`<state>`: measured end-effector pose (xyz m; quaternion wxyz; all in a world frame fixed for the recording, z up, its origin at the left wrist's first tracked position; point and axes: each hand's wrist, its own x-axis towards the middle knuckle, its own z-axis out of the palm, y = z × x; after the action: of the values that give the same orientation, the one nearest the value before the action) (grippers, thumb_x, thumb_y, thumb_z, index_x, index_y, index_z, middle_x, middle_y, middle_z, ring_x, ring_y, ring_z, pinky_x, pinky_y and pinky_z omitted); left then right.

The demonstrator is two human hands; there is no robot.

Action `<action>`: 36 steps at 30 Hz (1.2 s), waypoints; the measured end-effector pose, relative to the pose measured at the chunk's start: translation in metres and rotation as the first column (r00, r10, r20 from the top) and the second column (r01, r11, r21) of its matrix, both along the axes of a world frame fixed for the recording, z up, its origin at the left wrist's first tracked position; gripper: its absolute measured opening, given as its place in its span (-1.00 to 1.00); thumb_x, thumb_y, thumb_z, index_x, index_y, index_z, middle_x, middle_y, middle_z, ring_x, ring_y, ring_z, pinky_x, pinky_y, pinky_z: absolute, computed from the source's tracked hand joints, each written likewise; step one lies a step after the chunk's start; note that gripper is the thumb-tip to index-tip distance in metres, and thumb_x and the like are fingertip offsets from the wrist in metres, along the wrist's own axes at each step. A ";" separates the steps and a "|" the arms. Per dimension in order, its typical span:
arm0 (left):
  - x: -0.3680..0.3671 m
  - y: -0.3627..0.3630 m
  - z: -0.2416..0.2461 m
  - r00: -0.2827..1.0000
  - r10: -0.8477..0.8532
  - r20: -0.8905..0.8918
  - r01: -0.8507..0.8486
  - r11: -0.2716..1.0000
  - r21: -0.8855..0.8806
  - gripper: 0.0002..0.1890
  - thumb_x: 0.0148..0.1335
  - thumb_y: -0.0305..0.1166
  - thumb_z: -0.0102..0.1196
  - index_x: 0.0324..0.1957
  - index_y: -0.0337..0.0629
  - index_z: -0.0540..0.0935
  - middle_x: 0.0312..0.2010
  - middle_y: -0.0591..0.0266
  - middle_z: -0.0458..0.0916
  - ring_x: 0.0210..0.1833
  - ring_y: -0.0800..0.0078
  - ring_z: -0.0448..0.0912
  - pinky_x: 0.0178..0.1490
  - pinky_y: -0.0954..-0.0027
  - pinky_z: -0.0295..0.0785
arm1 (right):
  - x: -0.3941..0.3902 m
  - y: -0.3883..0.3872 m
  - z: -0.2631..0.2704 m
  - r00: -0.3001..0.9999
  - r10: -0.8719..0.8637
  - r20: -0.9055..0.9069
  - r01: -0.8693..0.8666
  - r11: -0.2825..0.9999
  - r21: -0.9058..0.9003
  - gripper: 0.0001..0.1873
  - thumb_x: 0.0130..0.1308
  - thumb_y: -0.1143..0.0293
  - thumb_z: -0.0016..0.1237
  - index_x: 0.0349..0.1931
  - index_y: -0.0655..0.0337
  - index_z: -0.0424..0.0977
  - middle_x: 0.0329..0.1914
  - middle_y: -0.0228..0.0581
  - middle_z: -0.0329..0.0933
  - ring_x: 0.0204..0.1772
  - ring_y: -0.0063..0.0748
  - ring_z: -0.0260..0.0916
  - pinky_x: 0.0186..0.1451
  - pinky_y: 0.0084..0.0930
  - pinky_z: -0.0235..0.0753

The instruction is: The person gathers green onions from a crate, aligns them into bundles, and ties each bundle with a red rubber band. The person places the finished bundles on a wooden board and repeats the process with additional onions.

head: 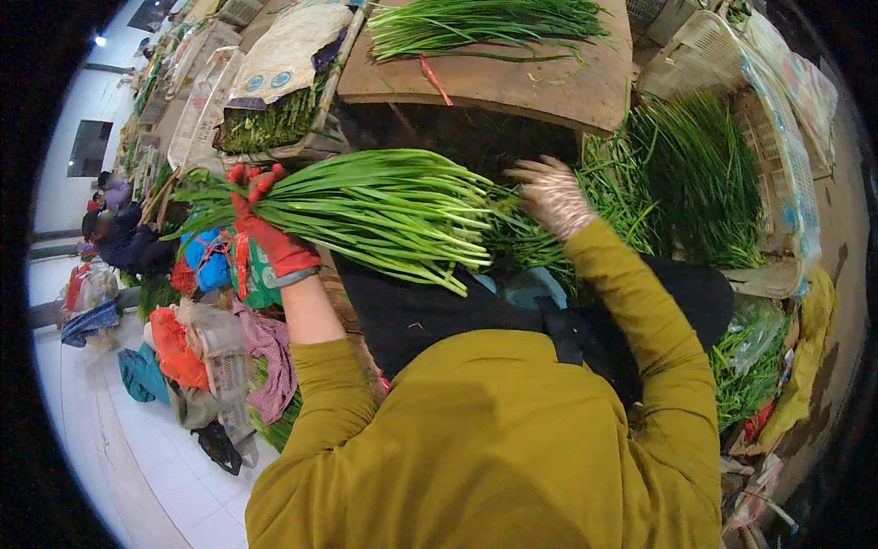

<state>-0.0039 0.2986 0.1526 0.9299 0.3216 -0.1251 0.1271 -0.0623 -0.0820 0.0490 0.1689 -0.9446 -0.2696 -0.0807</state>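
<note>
My left hand (264,219), in a red glove with a grey cuff, is closed around a bunch of green garlic chives (384,213). The pale stem ends fan out to the right above my lap, and the leaf tips hang out left of the glove. My right hand (552,195), in a pale patterned glove and a little blurred, is to the right of the stem ends with its fingers spread. Nothing shows in it. Loose green leaves (528,240) lie just below and beside it. Another bunch of chives (480,27) lies on the wooden board in front.
The wooden board (480,82) bears a red tie (436,81). At right stands a plastic basket (789,199) with more chives (699,178). A covered crate of cut greens (274,120) is at upper left. Bags and cloths (178,346) lie at left; people (130,233) sit beyond.
</note>
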 end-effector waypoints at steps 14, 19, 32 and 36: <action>-0.007 -0.008 -0.009 0.972 0.162 -0.171 -0.148 0.984 0.095 -0.69 0.31 -0.11 -0.01 -0.52 -0.01 0.46 -0.46 0.35 0.54 -0.18 0.37 0.54 0.21 0.23 0.33 | -0.022 0.055 0.056 0.778 0.073 -0.625 0.159 0.938 0.307 -0.47 0.39 -0.05 -0.29 0.03 0.22 0.49 0.04 0.04 0.50 0.10 0.03 0.43 0.21 -0.17 0.36; -0.016 -0.017 -0.010 0.980 0.146 -0.138 -0.129 0.984 0.124 -0.66 0.32 -0.09 -0.03 -0.54 -0.02 0.45 -0.46 0.34 0.53 -0.16 0.37 0.53 0.21 0.24 0.32 | -0.019 0.068 0.042 0.572 0.242 -0.783 0.277 0.842 0.462 -0.36 0.30 -0.10 -0.13 0.14 0.30 0.40 0.17 0.15 0.40 0.23 0.01 0.34 0.30 -0.28 0.29; 0.001 0.018 -0.018 0.963 0.254 -0.089 -0.222 0.935 0.276 -0.54 0.29 -0.01 -0.25 -0.22 -0.20 0.57 -0.22 0.16 0.57 -0.01 0.30 0.48 0.25 0.20 0.28 | -0.007 -0.014 -0.031 0.850 -0.183 -0.493 0.276 0.953 0.122 -0.70 0.31 0.26 -0.08 -0.05 0.21 0.53 -0.05 0.01 0.55 -0.02 -0.06 0.51 0.07 -0.28 0.50; 0.006 0.017 -0.017 0.968 0.242 -0.064 -0.224 0.953 0.205 -0.73 0.26 -0.16 -0.15 -0.15 -0.11 0.41 -0.44 0.34 0.49 -0.16 0.41 0.49 0.26 0.17 0.28 | -0.027 -0.029 0.001 0.606 0.048 -0.794 0.383 0.857 0.344 -0.71 0.38 0.34 -0.08 0.02 0.25 0.51 -0.12 -0.17 0.62 -0.06 -0.42 0.53 0.03 -0.52 0.49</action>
<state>0.0016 0.3159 0.1356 0.8768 0.4295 -0.0567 0.2086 -0.0893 -0.1107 0.0505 0.4894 -0.8323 -0.0469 0.2560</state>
